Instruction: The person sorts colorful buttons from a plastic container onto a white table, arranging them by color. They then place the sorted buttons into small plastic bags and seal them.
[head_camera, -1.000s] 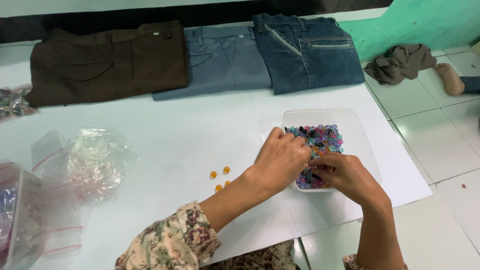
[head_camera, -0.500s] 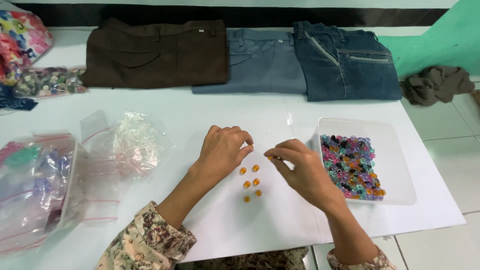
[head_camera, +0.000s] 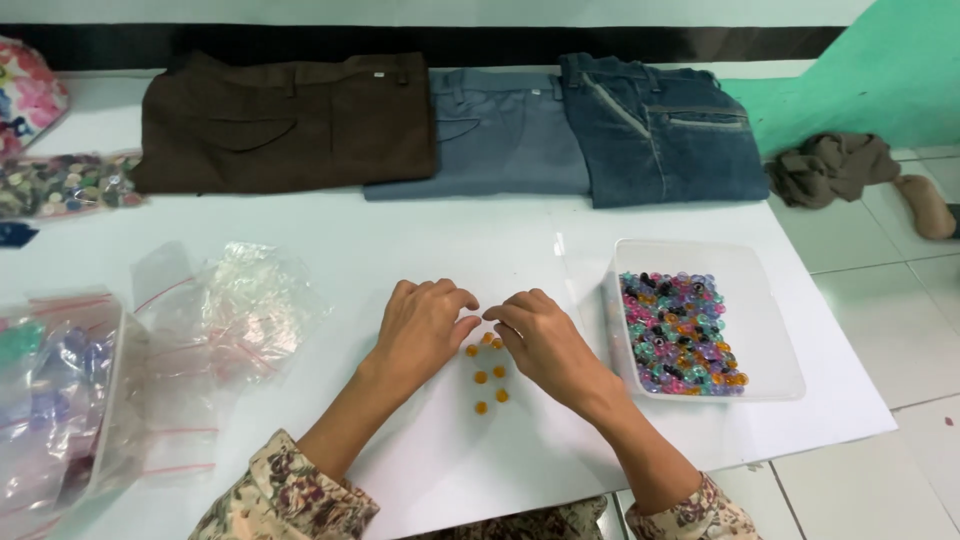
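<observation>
Head view shows our two hands meeting over a small cluster of orange beads (head_camera: 487, 372) on the white counter (head_camera: 420, 230). Left hand (head_camera: 420, 330) rests palm down, fingers curled, fingertips at the upper edge of the cluster. Right hand (head_camera: 545, 340) mirrors it, fingertips touching or just beside the topmost beads. We cannot tell whether either grip is closed on a bead: the fingertips hide that point.

Handling, as we judge it: the beads are small, hard, rounded and very light. They will likely roll or skid on the smooth counter and slip from a loose pinch. We take hold of one bead at a time, between thumb tip and forefinger tip, across its widest part.

Appearance: the beads are translucent orange, about five or six visible, lying loose and slightly apart between the two wrists, near the middle of the counter.

Surroundings:
- A clear plastic tray (head_camera: 775, 300) stands just right of the right hand, holding mixed beads (head_camera: 680, 335) in pink, blue, purple and orange.
- Crumpled clear zip bags (head_camera: 235, 310) lie left of the left hand.
- A clear bin (head_camera: 60, 400) with bagged coloured items sits at the left edge.
- Three folded trousers lie along the far edge: brown trousers (head_camera: 285, 125), grey-blue trousers (head_camera: 495, 135), denim jeans (head_camera: 665, 130).
</observation>
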